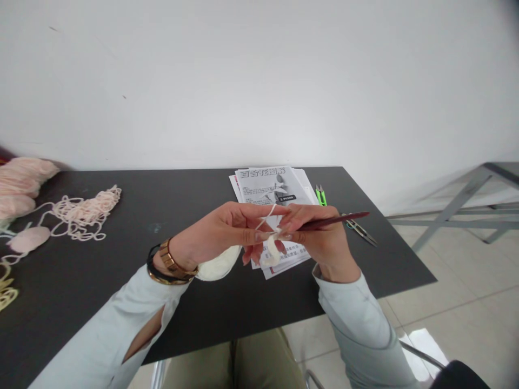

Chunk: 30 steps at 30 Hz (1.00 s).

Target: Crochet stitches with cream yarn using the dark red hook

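Note:
My left hand (227, 229) pinches a small cream crochet piece (271, 254), with cream yarn (268, 212) looped over its index finger. My right hand (318, 232) grips a dark red crochet hook (336, 220); the hook's tip meets the piece between both hands and its handle points right. Both hands hover above printed instruction sheets (270, 189) on the black table (162, 200). A cream yarn ball (217, 266) lies just under my left wrist, which wears a gold watch and a black band.
Pale pink yarn tangle (87, 210) and pink skeins (20, 183) lie at the table's left; yellow yarn (6, 289) sits at the left edge. Green-handled snips (321, 195) and a second pair (362, 231) rest right of the papers. A metal table frame (462, 208) stands far right.

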Available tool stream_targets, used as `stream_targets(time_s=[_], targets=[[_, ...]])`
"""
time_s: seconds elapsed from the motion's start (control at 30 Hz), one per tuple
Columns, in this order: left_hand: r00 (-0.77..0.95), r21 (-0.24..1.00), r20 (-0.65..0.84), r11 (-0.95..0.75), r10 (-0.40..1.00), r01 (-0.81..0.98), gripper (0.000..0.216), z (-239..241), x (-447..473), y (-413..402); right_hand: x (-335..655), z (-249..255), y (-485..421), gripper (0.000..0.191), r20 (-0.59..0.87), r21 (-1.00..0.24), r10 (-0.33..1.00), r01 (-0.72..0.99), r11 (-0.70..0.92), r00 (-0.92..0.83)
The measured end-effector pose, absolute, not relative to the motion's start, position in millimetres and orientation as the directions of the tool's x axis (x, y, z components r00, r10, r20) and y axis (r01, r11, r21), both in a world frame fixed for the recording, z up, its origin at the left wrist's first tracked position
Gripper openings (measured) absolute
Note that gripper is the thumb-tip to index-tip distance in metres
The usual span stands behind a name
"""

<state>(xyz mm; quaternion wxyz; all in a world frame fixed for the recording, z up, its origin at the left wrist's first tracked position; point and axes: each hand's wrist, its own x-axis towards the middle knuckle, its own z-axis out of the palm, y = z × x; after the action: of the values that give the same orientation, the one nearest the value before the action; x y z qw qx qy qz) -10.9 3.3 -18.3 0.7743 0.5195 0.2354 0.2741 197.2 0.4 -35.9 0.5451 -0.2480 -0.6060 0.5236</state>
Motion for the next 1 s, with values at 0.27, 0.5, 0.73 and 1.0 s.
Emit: stream_targets(time_s=[0.27,0.5,0.73,1.0], targets=[[0.817,0.762,0.01,0.525,0.577,-0.38,0.06,-26,1,-5,198,-38,0,0.015,0.373,-0.904,0.882,-0.324,0.277,-0.287],[0.736,0.785,0.008,0.451,0.677,-0.424,0.054,-25,10,-10,195,-38,0,0.021,0.308,-0.902,0.914,-0.387,0.192,-0.265],[0.791,0.828,0.05,0.417,0.61,-0.374,0.046,-19,5,-10,189,-37,0,0.018,0.306,-0.814,0.87,-0.581,0.029,-0.386],[0.715,0.846,0.08,0.331,0.695,-0.417,0.056,-7,22,-24,184,-36,1,0.025,0.219,-0.81,0.882,-0.581,-0.074,-0.418]])
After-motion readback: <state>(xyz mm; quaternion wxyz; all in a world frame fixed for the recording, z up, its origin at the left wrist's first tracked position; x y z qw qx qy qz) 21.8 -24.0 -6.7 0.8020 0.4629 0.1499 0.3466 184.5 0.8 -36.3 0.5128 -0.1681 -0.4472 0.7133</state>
